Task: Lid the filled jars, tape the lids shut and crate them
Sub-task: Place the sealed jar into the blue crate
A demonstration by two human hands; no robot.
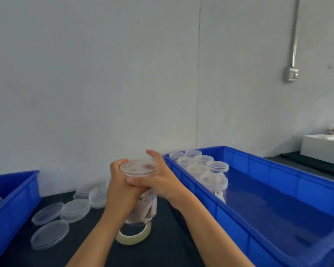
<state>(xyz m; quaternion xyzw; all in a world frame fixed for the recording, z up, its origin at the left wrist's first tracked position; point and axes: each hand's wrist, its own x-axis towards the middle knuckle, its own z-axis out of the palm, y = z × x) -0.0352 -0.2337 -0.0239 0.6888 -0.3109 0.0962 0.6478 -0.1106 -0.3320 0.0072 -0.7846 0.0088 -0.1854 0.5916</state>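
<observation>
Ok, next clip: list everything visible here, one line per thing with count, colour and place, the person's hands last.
held jar: one, clear, filled, lidded, raised over the mat at centre
tape roll: one, pale yellowish, on the mat right below the held jar
loose lids: several, clear, lying and stacked on the mat at left; exact count unclear
crated jars: seven lidded tops visible, clear, far left corner of the right crate
right crate: one, blue, right side
left crate: one, blue, left edge, contents unclear
mat: one, dark, under everything
white box: one, far right
wall socket: one, grey, with conduit above
left hand: grips the held jar's left side
right hand: grips near the lid, right side
</observation>
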